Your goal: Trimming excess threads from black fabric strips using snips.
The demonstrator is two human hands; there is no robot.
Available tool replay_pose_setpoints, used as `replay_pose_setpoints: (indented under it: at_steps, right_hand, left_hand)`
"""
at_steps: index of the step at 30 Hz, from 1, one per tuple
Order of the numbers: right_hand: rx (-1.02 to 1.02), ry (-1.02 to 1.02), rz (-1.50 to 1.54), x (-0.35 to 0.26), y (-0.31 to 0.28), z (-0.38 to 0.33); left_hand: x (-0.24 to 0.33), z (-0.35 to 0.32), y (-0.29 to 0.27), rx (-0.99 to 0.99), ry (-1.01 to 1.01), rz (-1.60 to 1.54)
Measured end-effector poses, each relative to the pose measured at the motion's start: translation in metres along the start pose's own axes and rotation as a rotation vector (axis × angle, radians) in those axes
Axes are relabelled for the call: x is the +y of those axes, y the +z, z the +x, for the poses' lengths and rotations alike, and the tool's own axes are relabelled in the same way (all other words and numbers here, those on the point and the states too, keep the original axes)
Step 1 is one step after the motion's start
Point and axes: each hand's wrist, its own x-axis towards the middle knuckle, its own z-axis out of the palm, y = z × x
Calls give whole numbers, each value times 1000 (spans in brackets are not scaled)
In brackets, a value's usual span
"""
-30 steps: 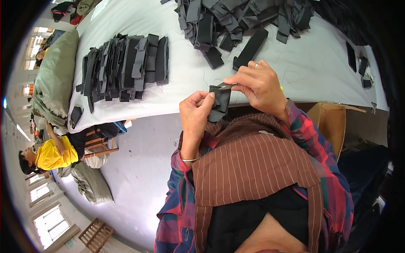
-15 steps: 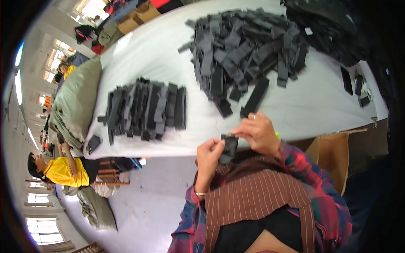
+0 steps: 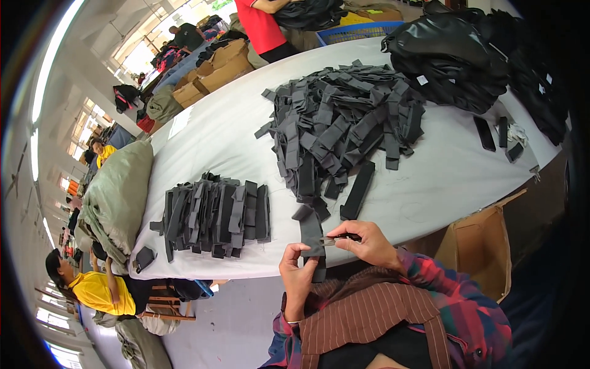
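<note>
My left hand [image 3: 295, 270] pinches a dark grey fabric strip [image 3: 311, 229] between thumb and fingers at the table's near edge. The strip's far end lies toward the loose heap and its near end hangs below my fingers. In my right hand [image 3: 373, 247] are small thread snips [image 3: 345, 237], their pointed metal blades touching or just over the strip beside my left fingertips. Beyond my hands spreads a loose heap of similar dark strips [image 3: 344, 123]. To the left stands a neater row of stacked strips [image 3: 215, 215]. A single black strip [image 3: 358, 190] lies near my right hand.
Black garments [image 3: 452, 61] are heaped at the far right of the white table [image 3: 239, 147]. Near the right edge is a phone-like black slab [image 3: 484, 133]. A cardboard box [image 3: 476, 246] stands below that edge. Large sacks [image 3: 120, 184] and a person in yellow [image 3: 104, 295] are at left.
The view has tilted up, showing more of the table's far side. The strip, bunched up before, now lies extended, and the snips in my right hand have come into sight against it.
</note>
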Motion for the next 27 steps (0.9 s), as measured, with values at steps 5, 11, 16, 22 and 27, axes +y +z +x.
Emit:
replay_pose_setpoints:
  at_steps: [5, 11, 16, 22, 27]
  right_hand:
    - [-28, 23, -83, -2, 0, -5]
    - [-5, 0, -131, 6, 2, -3]
    - [-1, 14, -123, 5, -4, -1]
    - [-6, -42, -248, 6, -1, -2]
    - [-7, -128, -329, 4, 1, -3]
  left_hand:
    - [-6, -4, 1, 54, 8, -26]
    - [-3, 2, -1, 152, 115, 142]
    - [-8, 10, 5, 148, 143, -122]
    - [-13, 4, 1, 161, 119, -146]
    - [-10, 2, 2, 161, 110, -143]
